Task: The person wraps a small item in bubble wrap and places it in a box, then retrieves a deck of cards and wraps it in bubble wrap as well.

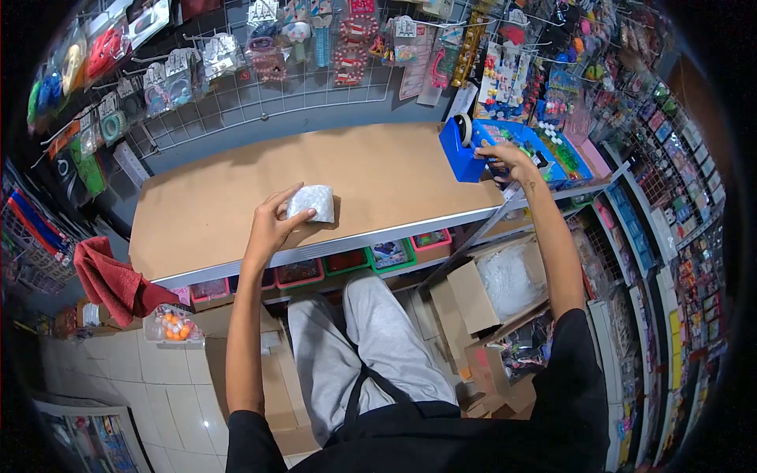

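- Left arm: you reach it forward over the table (pixel 236 177), forearm nearly straight.
- Left grip (pixel 276 222): part-closed round the white wrapped bundle (pixel 312 202), thumb on its near side, fingers behind.
- Bundle: on the tabletop, left of the blue tape dispenser (pixel 460 154).
- Right arm: extended forward, hand angled inward.
- Right grip (pixel 509 160): fingers bent at the dispenser's right end; cannot tell how far closed, or whether they pinch tape or casing.

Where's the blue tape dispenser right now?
In the head view, the blue tape dispenser is toward the right end of the brown tabletop, at your right hand's fingertips, just left of the blue tray.
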The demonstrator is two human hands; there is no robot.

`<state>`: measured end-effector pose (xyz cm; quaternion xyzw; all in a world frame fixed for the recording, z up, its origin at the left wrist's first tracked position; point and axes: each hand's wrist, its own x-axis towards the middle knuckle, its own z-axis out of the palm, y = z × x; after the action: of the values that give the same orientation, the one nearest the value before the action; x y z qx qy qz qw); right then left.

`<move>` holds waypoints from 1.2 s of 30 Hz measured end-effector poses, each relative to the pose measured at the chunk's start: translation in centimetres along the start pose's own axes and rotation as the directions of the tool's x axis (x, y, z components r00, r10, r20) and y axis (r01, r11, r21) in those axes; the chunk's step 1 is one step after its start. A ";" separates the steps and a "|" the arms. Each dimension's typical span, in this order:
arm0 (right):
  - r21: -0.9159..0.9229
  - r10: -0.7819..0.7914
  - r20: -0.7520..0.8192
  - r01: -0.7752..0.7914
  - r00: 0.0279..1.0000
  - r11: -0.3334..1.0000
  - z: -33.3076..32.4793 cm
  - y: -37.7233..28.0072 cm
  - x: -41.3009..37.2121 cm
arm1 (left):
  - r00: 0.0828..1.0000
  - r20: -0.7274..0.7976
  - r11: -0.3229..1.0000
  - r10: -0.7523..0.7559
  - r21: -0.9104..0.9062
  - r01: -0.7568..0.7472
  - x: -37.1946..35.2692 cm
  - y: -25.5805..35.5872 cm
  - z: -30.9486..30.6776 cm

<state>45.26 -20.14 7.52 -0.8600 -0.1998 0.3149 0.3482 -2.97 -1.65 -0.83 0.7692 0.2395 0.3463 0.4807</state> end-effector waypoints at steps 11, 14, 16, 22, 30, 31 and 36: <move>-0.010 -0.055 0.007 0.055 0.998 0.998 -0.2 -1.2 -2.6 | 1.000 -0.006 0.998 0.003 -0.059 -0.004 -0.1 -0.6 -0.1; 0.002 -0.080 0.001 0.080 0.997 0.997 0.5 -0.4 -3.1 | 1.000 -0.022 1.000 0.021 -0.021 -0.021 -0.3 -0.2 -0.1; 0.031 -0.088 -0.076 0.091 0.993 0.995 0.6 0.5 -3.0 | 1.000 -0.019 0.999 0.019 -0.027 -0.019 -0.3 -0.3 -0.2; 0.122 -0.166 -0.137 0.183 0.977 0.975 1.8 1.7 -5.9 | 1.000 -0.011 0.999 0.016 -0.033 -0.016 -0.2 -0.9 -0.1; 0.229 -0.209 -0.161 0.243 0.965 0.943 3.6 3.1 -6.0 | 0.999 -0.036 0.999 0.026 -0.046 -0.028 -0.2 -0.7 0.2; 0.227 -0.230 -0.134 0.256 0.964 0.940 3.4 3.4 -5.7 | 0.999 -0.037 0.999 0.014 -0.047 -0.016 -0.3 -0.4 0.2; 0.209 -0.280 -0.213 0.324 0.936 0.923 3.7 4.7 -3.5 | 0.999 -0.036 1.000 0.009 -0.022 -0.010 -0.2 -0.7 0.1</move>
<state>40.81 -23.58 3.42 -0.7949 -0.2588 0.2006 0.5107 -3.06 -1.56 -1.59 0.7585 0.2404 0.3649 0.4834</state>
